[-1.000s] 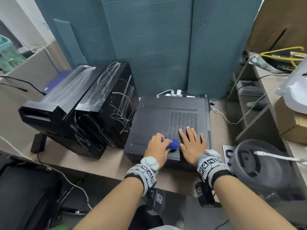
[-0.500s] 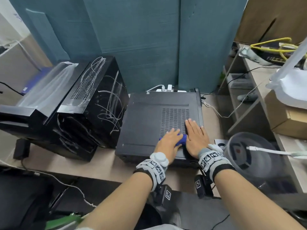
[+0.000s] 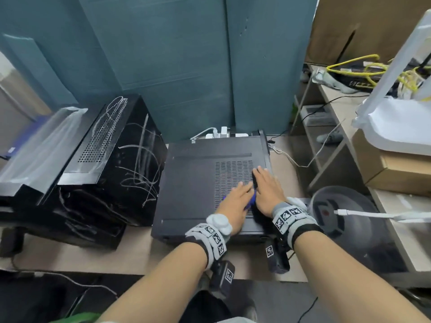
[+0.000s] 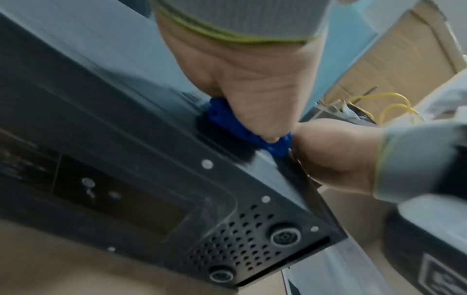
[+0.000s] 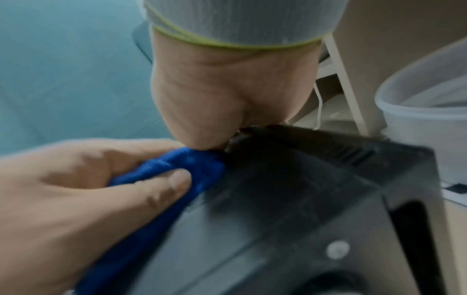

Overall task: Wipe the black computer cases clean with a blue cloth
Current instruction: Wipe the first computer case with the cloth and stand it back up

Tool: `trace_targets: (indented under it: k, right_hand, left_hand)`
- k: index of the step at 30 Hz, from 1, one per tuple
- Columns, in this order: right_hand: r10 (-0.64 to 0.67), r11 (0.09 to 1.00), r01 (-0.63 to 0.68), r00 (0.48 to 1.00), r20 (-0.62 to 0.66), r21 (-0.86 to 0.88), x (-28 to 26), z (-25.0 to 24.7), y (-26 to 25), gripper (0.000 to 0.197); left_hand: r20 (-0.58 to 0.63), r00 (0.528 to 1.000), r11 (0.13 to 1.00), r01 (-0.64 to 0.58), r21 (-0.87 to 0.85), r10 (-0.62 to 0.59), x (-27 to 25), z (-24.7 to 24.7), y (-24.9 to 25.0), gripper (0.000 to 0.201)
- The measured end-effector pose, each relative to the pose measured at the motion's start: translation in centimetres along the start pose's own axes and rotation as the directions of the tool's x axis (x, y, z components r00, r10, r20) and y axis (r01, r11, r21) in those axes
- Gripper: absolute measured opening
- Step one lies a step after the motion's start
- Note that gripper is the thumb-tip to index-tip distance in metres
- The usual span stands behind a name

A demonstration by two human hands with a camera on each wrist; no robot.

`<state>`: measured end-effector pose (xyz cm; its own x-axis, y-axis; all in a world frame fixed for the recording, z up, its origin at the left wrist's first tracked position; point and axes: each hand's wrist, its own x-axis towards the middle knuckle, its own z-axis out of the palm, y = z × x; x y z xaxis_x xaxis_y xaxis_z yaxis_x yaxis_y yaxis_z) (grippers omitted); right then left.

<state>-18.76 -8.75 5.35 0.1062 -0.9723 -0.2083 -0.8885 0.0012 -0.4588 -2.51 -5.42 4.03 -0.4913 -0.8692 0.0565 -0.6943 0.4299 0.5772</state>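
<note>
A flat black computer case (image 3: 196,183) lies on the desk in the middle of the head view. My left hand (image 3: 236,200) rests on its near right part and grips a bunched blue cloth (image 3: 252,199), thumb under the fingers (image 5: 174,179). The cloth (image 5: 182,165) is pressed onto the case top (image 5: 278,219). My right hand (image 3: 267,188) lies flat beside it, fingers straight over the vent grid, touching the cloth's right side. From the left wrist, the cloth (image 4: 235,123) shows under my palm on the case edge (image 4: 151,155). Two more black cases (image 3: 116,164) stand tilted at the left.
The far left case (image 3: 39,159) carries clear plastic film. A white power strip (image 3: 221,135) sits behind the flat case against a teal partition (image 3: 186,66). A round grey container (image 3: 349,220) with a white cable, a shelf (image 3: 396,231) and a cardboard box (image 3: 401,176) crowd the right.
Both hands slid right and away along the case top with the cloth, onto the vent grid. The head view swung to the right.
</note>
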Motion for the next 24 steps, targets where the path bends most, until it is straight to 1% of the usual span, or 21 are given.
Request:
trace_targets:
  k: [1, 2, 3, 4, 5, 6, 8, 10, 11, 12, 13, 14, 15, 16, 17, 19, 20, 21, 22, 24]
  right_hand:
    - [0.007, 1.000, -0.007, 1.000, 0.013, 0.003, -0.1, 0.3, 0.3, 0.071]
    - [0.002, 1.000, -0.002, 1.000, 0.015, 0.006, -0.1, 0.6, 0.6, 0.071]
    - [-0.006, 1.000, 0.005, 1.000, 0.017, 0.015, 0.0, 0.8, 0.9, 0.070]
    - [-0.016, 0.999, 0.015, 1.000, 0.025, 0.035, 0.1, 0.8, 1.2, 0.069]
    - [-0.025, 0.998, 0.023, 0.999, 0.038, 0.061, 0.1, 0.7, 1.3, 0.068]
    - [-0.027, 0.996, 0.023, 0.998, 0.049, 0.086, 0.1, 0.7, 1.5, 0.067]
    - [-0.030, 0.994, 0.025, 0.998, 0.046, 0.111, 0.0, 0.7, 1.5, 0.067]
    - [-0.024, 0.992, 0.018, 0.999, 0.040, 0.125, 0.0, 0.8, 1.6, 0.066]
    - [-0.020, 0.991, 0.014, 0.999, 0.038, 0.133, 0.2, 0.9, 1.7, 0.065]
    - [-0.019, 0.989, 0.014, 0.999, 0.035, 0.145, 0.3, 1.0, 1.8, 0.066]
    - [-0.022, 0.986, 0.017, 0.999, 0.029, 0.166, 0.4, 1.0, 2.0, 0.067]
    - [-0.026, 0.981, 0.022, 1.000, 0.016, 0.191, 0.6, 1.1, 2.1, 0.069]
    - [-0.030, 0.976, 0.030, 1.000, -0.002, 0.216, 1.0, 1.2, 2.1, 0.072]
    - [-0.029, 0.972, 0.031, 1.000, -0.013, 0.232, 0.9, 1.4, 2.3, 0.074]
    - [-0.031, 0.971, 0.034, 0.999, -0.017, 0.237, 0.8, 1.6, 2.5, 0.076]
    - [-0.033, 0.971, 0.035, 0.999, -0.012, 0.235, 0.8, 1.6, 2.5, 0.077]
    - [-0.027, 0.972, 0.028, 1.000, -0.006, 0.233, 0.7, 1.4, 2.5, 0.077]
    - [-0.018, 0.972, 0.018, 1.000, -0.003, 0.234, 0.6, 1.2, 2.4, 0.078]
    - [-0.008, 0.971, 0.008, 1.000, -0.001, 0.238, 0.4, 1.0, 2.1, 0.078]
    - [0.035, 0.969, -0.035, 0.999, 0.004, 0.243, 0.0, 0.4, 1.5, 0.077]
  left_hand:
    - [0.031, 0.998, 0.999, -0.049, -0.007, 0.049, -0.2, -0.2, -0.7, 0.051]
    - [0.017, 0.998, 0.998, -0.055, 0.014, 0.055, -0.1, -0.9, -2.1, 0.051]
    - [-0.035, 0.999, 0.998, -0.035, 0.055, 0.037, 0.5, -1.7, -3.9, 0.050]
    - [-0.095, 0.995, 0.995, 0.034, 0.091, -0.026, 1.2, -2.7, -5.8, 0.049]
    - [-0.148, 0.981, 0.984, 0.144, 0.105, -0.128, 1.8, -3.9, -7.5, 0.050]
    - [-0.166, 0.957, 0.958, 0.260, 0.117, -0.240, 2.5, -4.9, -9.0, 0.050]
    - [-0.189, 0.895, 0.893, 0.431, 0.132, -0.404, 4.1, -6.5, -11.3, 0.050]
    - [-0.220, 0.844, 0.848, 0.519, 0.108, -0.489, 5.6, -7.1, -11.0, 0.047]
    - [-0.238, 0.834, 0.841, 0.531, 0.101, -0.498, 6.1, -6.8, -10.1, 0.046]
    - [-0.242, 0.844, 0.852, 0.513, 0.107, -0.478, 6.4, -6.4, -8.5, 0.045]
    - [-0.222, 0.878, 0.883, 0.455, 0.115, -0.424, 6.4, -5.4, -6.6, 0.045]
    - [-0.163, 0.922, 0.918, 0.372, 0.138, -0.350, 6.1, -4.4, -5.0, 0.046]
    - [-0.091, 0.964, 0.955, 0.261, 0.140, -0.250, 5.7, -3.4, -3.6, 0.048]
    - [-0.009, 0.991, 0.985, 0.132, 0.115, -0.132, 5.0, -2.2, -2.4, 0.051]
    - [0.040, 0.999, 0.998, 0.027, 0.056, -0.029, 4.3, -1.4, -1.8, 0.052]
    - [0.098, 0.991, 0.995, -0.097, 0.019, 0.095, 4.1, -1.5, -2.9, 0.053]
    - [0.116, 0.986, 0.991, -0.124, 0.047, 0.118, 4.3, -2.1, -4.0, 0.054]
    - [0.128, 0.987, 0.991, -0.106, 0.085, 0.094, 4.8, -3.0, -5.2, 0.055]
    - [0.108, 0.993, 0.992, -0.051, 0.114, 0.039, 5.5, -4.1, -6.7, 0.056]
    - [0.038, 0.991, 0.979, 0.119, 0.164, -0.126, 7.7, -6.4, -10.1, 0.056]
